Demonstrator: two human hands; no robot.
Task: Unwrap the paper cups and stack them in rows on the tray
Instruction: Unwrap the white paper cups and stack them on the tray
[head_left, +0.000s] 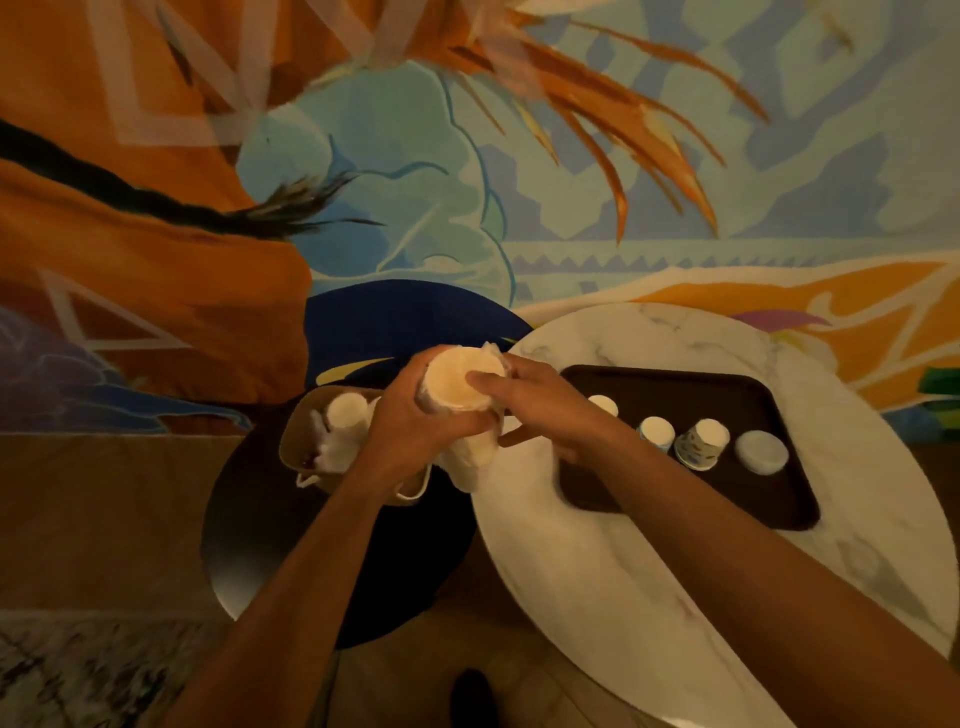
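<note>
A sleeve of stacked paper cups in clear plastic wrap (462, 384) is held up between both hands, its round end facing me. My left hand (410, 421) grips the sleeve from the left side. My right hand (530, 395) holds its right side, fingers pinching the wrap at the top edge. On the white marble table lies a dark brown tray (727, 395). Several upside-down paper cups (701, 441) stand in a row across the tray. The tray's near-left corner is hidden behind my right forearm.
A brown paper bag (306, 447) with more wrapped cups (345, 415) sits on a dark round side table (249, 545) to the left. The white marble table (571, 561) overlaps it on the right. A colourful mural wall fills the background.
</note>
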